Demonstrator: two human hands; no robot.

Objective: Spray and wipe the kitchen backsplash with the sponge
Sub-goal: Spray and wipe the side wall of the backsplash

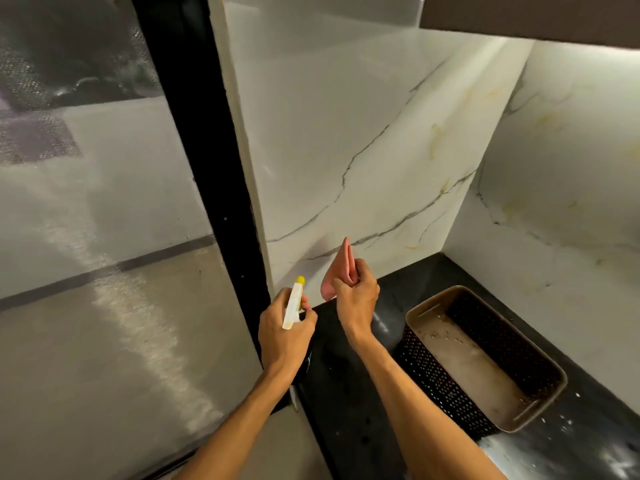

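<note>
My left hand (284, 336) grips a spray bottle; its white head with a yellow nozzle (293, 303) points up toward the white marble backsplash (363, 150). The bottle's body is hidden under the hand. Just to its right, my right hand (356, 296) holds a folded pink sponge cloth (341, 270), which sticks up in front of the lower part of the backsplash, close to it. I cannot tell whether the cloth touches the wall.
A black countertop (353, 410) runs below the backsplash. A brown perforated basket (481, 362) stands on it at the right. A black frame (211, 168) and a glass pane (97, 237) lie left. A dark cabinet (536, 15) overhangs at top right.
</note>
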